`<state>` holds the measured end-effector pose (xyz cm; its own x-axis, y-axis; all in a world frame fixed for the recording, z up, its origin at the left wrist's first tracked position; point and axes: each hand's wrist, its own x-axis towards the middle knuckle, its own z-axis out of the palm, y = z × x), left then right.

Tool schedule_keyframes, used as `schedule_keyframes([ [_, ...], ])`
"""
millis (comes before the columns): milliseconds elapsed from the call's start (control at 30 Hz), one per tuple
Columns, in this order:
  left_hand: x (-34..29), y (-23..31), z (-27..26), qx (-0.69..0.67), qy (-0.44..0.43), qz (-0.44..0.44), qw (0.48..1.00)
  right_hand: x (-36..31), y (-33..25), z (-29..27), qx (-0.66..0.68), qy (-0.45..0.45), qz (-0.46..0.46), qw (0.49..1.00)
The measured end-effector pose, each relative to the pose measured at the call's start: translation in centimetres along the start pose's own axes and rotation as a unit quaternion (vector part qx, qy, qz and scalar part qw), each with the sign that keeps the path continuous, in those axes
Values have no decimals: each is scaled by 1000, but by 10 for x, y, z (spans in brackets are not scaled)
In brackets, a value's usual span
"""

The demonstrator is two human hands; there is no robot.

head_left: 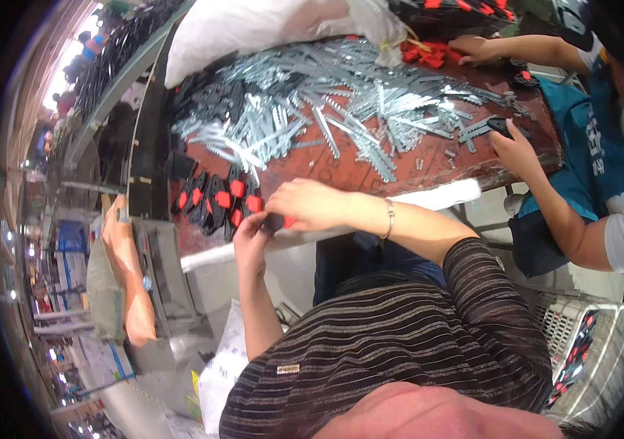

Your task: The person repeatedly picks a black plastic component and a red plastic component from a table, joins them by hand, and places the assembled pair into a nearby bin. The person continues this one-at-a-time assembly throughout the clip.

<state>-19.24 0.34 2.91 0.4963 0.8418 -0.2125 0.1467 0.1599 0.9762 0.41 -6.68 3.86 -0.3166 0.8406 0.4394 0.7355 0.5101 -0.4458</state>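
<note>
At the table's near edge, my left hand (249, 238) pinches a small black plastic piece (274, 222) with its thumb and fingers. My right hand (307, 205) closes on the same piece from the other side, and a bit of red shows under its fingers. The fingers hide most of the piece, so its exact kind does not show. Just left of my hands lies a group of black plastic parts with red tabs (222, 199). Beyond them spreads a large heap of silvery toothed metal strips (268, 121).
A co-worker's hand (514, 151) at right holds a black handle (501, 126) by a metal strip; the other hand (475, 50) touches red pieces (429, 55). A white sack (275, 29) lies at the back. A white crate (557, 322) stands at lower right.
</note>
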Motion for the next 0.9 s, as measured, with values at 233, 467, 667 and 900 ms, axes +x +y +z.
schedule_keyframes([
  [233, 16, 5, -29, 20, 65, 134, 989, -31, 3, -10, -46, 26, 48, 997],
  [467, 58, 14, -65, 523, 237, 194, 796, -39, 13, 0, -94, 1, 84, 992],
  [667, 67, 18, -58, 559, 235, 193, 771, -39, 15, -1, -89, -1, 91, 992],
  [900, 89, 21, -41, 569, 162, 229, 773, -41, 19, 0, -90, 11, 92, 992],
])
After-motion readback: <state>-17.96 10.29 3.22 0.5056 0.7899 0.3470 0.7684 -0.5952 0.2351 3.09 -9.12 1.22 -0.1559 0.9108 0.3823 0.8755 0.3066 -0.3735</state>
